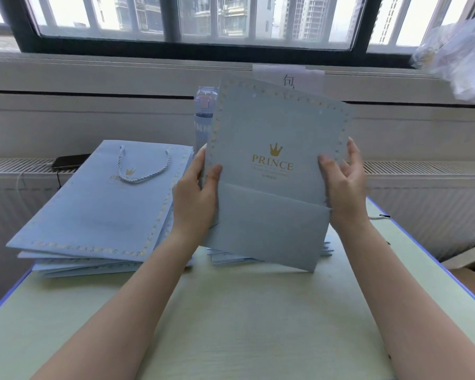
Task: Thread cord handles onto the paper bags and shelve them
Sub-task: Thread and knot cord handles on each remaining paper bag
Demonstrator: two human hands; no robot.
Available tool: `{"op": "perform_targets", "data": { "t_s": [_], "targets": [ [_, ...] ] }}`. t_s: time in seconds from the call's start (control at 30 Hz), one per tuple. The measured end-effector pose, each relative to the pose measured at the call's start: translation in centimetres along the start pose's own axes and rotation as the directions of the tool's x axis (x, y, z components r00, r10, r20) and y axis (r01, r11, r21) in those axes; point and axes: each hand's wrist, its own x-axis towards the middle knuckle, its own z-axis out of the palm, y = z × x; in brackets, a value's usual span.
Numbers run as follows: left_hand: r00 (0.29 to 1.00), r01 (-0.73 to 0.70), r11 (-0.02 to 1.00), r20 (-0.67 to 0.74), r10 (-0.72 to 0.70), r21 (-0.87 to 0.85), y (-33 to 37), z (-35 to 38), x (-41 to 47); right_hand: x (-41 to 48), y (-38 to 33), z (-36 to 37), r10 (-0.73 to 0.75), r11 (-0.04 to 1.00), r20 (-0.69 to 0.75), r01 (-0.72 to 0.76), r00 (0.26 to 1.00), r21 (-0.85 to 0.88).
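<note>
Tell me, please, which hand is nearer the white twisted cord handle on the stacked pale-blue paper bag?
Left. The left hand is just right of the cord handle; the right hand lies farther right.

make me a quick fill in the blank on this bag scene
1. The bag held up by the left hand and right hand reads ____ in gold.
2. Its top holes are ____.
3. On the stack to the left, the top bag has a twisted ____ threaded through.

Missing words: PRINCE; empty; cord
</note>
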Motion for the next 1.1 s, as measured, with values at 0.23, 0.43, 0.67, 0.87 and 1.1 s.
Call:
{"op": "perform_targets", "data": {
  "t_s": [0.23,0.43,0.67,0.87,1.1],
  "targets": [
    [0.998,0.063,0.993,-0.01,-0.063,0.098,-0.6,0.1,0.0,0.8,0.2,-0.9,0.019,0.998,-0.074,-0.015,0.997,0.056],
    [0.996,-0.045,0.979,-0.061,0.058,0.198,-1.1,0.3,-0.4,1.5,-0.3,-1.4,0.013,0.969,-0.383,0.083,0.924,0.233],
    [0.828,-0.547,0.748,0.372,0.42,0.376,-2.0,2.3,-2.0,1.1,0.3,0.0,0.137,0.937,-0.449,0.032,0.883,0.348],
    [0.781,-0.617,0.678,0.42,0.462,0.4,-2.7,2.8,-2.5,-0.7,0.7,1.7,0.082,0.983,-0.223,-0.041,0.971,0.181],
    [0.864,-0.495,0.807,0.284,0.416,0.322,-2.4,1.7,-1.5,-0.2,0.5,0.1,-0.179,0.979,-0.05,0.173,0.983,-0.104]
  ]
}}
